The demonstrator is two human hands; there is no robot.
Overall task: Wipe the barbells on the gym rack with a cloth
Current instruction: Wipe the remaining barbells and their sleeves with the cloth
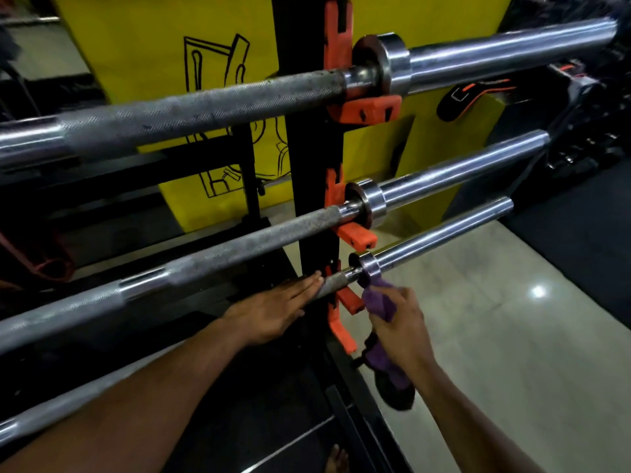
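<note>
Three steel barbells lie across orange hooks (355,233) on a black rack upright (309,138): a top barbell (205,107), a middle barbell (239,249) and a lowest barbell (440,230). My left hand (273,310) lies flat with straight fingers on the lowest barbell's knurled shaft, just left of the upright. My right hand (401,324) grips a purple cloth (379,300) and holds it against the underside of that bar's collar (368,268). The cloth's loose end hangs below my wrist.
A yellow wall panel (146,46) with black line drawings stands behind the rack. Pale tiled floor (512,336) spreads to the right, with black matting beyond it. More dark gym equipment (587,107) stands at the far right. My bare toes (336,460) show at the bottom.
</note>
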